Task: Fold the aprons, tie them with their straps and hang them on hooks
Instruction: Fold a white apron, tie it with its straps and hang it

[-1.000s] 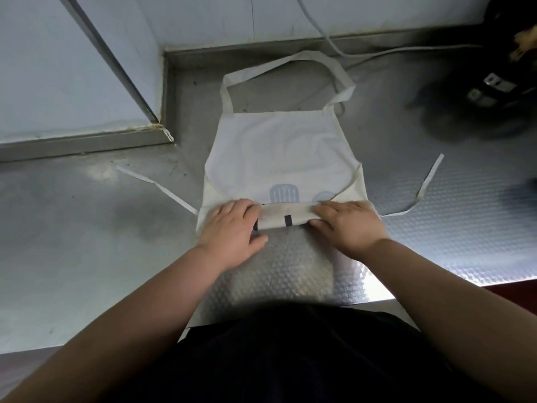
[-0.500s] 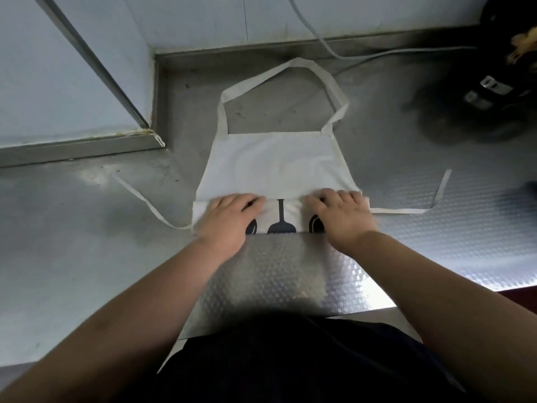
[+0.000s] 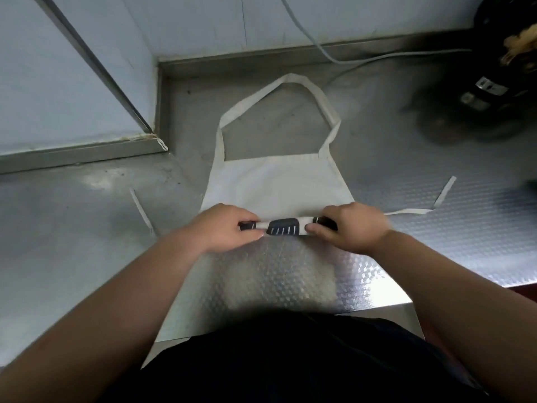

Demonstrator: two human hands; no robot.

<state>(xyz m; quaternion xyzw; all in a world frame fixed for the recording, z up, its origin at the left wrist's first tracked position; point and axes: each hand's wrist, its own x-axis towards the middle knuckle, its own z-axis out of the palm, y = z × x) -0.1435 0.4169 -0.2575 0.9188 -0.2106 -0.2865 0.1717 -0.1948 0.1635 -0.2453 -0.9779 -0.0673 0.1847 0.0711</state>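
A white apron [image 3: 276, 181] lies flat on the steel counter [image 3: 72, 242], its neck loop [image 3: 293, 80] pointing away from me. Its near end is rolled into a tight roll [image 3: 283, 226] showing dark printed shapes. My left hand [image 3: 226, 228] grips the roll's left end, fingers curled over it and thumb under. My right hand [image 3: 351, 225] grips the right end the same way. One waist strap [image 3: 421, 211] trails off to the right and the other strap [image 3: 141, 210] to the left.
A textured metal sheet [image 3: 436, 242] covers the counter's right and near part. A raised ledge and wall panels [image 3: 72, 97] stand at the left and back. A grey cable [image 3: 348, 58] runs along the back. Dark equipment [image 3: 494, 82] sits at the far right.
The roll has moved farther up the apron and less flat cloth shows. My hands went from lying flat on the fold to curling around the roll.
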